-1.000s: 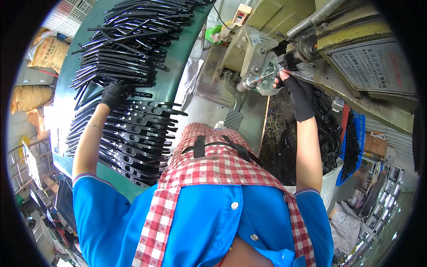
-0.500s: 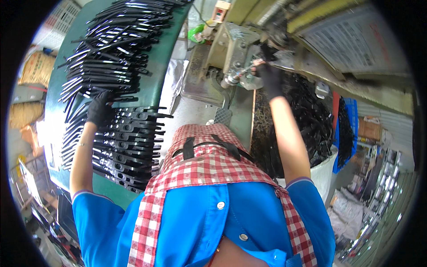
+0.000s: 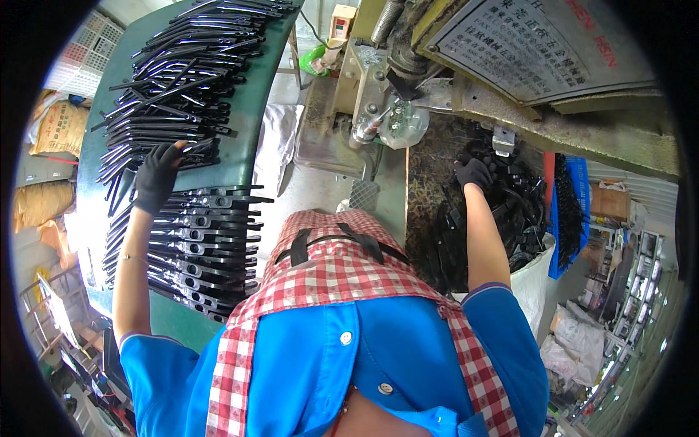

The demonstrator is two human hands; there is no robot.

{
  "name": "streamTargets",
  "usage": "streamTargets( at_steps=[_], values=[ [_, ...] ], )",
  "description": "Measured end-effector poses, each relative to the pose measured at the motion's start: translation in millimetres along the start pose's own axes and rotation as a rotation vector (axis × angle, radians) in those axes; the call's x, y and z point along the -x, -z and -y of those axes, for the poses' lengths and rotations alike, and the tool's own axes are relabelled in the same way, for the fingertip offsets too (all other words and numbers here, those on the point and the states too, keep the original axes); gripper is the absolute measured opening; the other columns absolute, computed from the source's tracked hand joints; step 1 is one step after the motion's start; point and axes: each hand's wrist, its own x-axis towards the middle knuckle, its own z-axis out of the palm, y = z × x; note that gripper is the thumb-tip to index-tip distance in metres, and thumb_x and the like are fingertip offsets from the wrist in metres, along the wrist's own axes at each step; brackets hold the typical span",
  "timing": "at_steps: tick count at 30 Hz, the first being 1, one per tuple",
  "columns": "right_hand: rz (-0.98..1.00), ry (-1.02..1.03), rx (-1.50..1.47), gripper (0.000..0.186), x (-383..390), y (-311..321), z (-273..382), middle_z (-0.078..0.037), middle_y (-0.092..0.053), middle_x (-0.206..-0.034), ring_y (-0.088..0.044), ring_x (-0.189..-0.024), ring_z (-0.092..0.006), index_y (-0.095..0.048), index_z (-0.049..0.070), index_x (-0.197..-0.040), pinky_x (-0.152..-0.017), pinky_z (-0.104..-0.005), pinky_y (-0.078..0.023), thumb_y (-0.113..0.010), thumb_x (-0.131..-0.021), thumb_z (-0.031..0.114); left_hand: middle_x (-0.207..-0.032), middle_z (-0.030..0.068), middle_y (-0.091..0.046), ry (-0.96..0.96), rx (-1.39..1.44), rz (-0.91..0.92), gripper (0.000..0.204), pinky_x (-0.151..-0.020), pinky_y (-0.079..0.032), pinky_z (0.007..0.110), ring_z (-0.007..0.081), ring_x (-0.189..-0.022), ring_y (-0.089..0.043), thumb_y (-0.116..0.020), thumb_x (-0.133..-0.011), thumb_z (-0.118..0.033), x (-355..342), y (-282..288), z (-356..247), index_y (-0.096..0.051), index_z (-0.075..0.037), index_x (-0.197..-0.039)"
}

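My left hand (image 3: pixel 155 178), in a black glove with bare fingertips, is closed on the end of a slim black bar (image 3: pixel 198 151) at the edge of a heap. Many similar glossy black bars (image 3: pixel 175 109) lie crosswise on the green table (image 3: pixel 233 164). Below my hand is a neat row of black flat-ended parts with holes (image 3: pixel 196 240). My right hand (image 3: pixel 477 173), also black-gloved, rests on a pile of black parts (image 3: pixel 517 211) at the right. Its fingers blend into the dark pile, so what they hold does not show.
A greasy machine (image 3: pixel 371 91) stands ahead, with a translucent cut-open container (image 3: pixel 405 125) beside it. A treaded foot pedal (image 3: pixel 364 195) sits below. A large metal plate (image 3: pixel 517 51) overhangs the upper right. A white sack (image 3: pixel 535 280) and a blue crate (image 3: pixel 575 218) are at the right.
My right hand has left the machine and come down to the black pile. My left hand has moved slightly up along the heap, and its bar is now raised a little.
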Motion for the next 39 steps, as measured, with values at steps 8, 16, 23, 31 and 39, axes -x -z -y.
streamTargets(
  at_steps=[8,16,23,31,39],
  values=[
    [0.063,-0.217,-1.398,0.022,36.8,76.0,-6.0,-0.004,-0.064,-0.085,-0.06,-0.074,-0.0187,-0.064,0.006,-0.092,-0.068,-0.0296,-0.048,-0.07,-0.083,0.024,-0.082,0.0097,-0.062,-0.088,0.247,0.097,0.026,-0.059,-0.048,0.041,0.0318,-0.069,-0.063,-0.061,-0.086,-0.024,-82.3,31.7,-113.9,-0.059,-0.015,-0.111],
    [0.39,0.125,-2.231,0.028,137.6,195.4,56.4,-0.009,-0.06,-0.097,-0.061,-0.081,-0.0229,-0.049,0.009,-0.116,-0.072,-0.0359,-0.051,-0.057,-0.089,0.008,-0.067,0.0137,-0.06,-0.309,0.475,0.181,0.033,-0.055,-0.045,0.044,0.0349,-0.062,-0.06,-0.056,-0.09,-0.043,-142.6,26.8,-216.1,-0.06,-0.01,-0.092],
    [0.406,0.149,-2.206,0.033,150.2,207.8,61.9,-0.016,-0.059,-0.098,-0.064,-0.088,-0.0276,-0.043,0.004,-0.116,-0.08,-0.0384,-0.053,-0.058,-0.087,0.006,-0.062,0.0126,-0.057,-0.335,0.438,0.186,0.032,-0.052,-0.043,0.043,0.0344,-0.057,-0.058,-0.057,-0.09,-0.043,-143.2,23.0,-219.6,-0.059,-0.011,-0.087],
    [0.713,-0.024,-2.196,0.018,159.3,206.7,89.3,-0.013,-0.063,-0.096,-0.065,-0.082,-0.0248,-0.053,0.0,-0.108,-0.076,-0.0361,-0.052,-0.05,-0.095,0.012,-0.063,0.0081,-0.056,-0.387,0.258,0.116,0.03,-0.047,-0.044,0.041,0.0307,-0.054,-0.059,-0.059,-0.088,-0.04,-143.6,19.8,-218.3,-0.053,-0.011,-0.083],
    [0.362,0.228,-2.107,0.024,149.9,205.8,100.2,-0.018,-0.062,-0.095,-0.065,-0.083,-0.0291,-0.044,0.002,-0.112,-0.078,-0.0414,-0.053,-0.054,-0.09,0.003,-0.061,0.0148,-0.059,-0.327,0.375,0.318,0.03,-0.055,-0.045,0.048,0.0381,-0.061,-0.06,-0.055,-0.09,-0.041,-152.0,21.2,-212.6,-0.057,-0.011,-0.09]
  ],
)
